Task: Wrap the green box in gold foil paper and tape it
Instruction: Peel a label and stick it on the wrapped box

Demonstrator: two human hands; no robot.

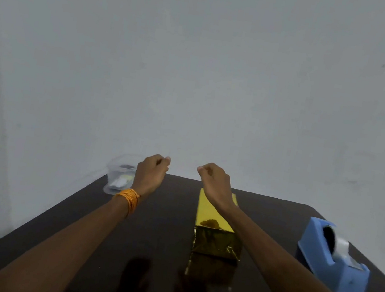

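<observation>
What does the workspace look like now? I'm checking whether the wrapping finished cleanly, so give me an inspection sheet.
Surface: glossy dark brown table.
Job's things: box wrapped in gold foil paper mid-table, no green showing; blue plastic tape dispenser at right.
Clutter: clear plastic container, far left corner.
Hands: left hand and right hand raised, fingers curled, nothing seen held.
Cables: nothing seen.
Surroundings: plain grey wall.
</observation>
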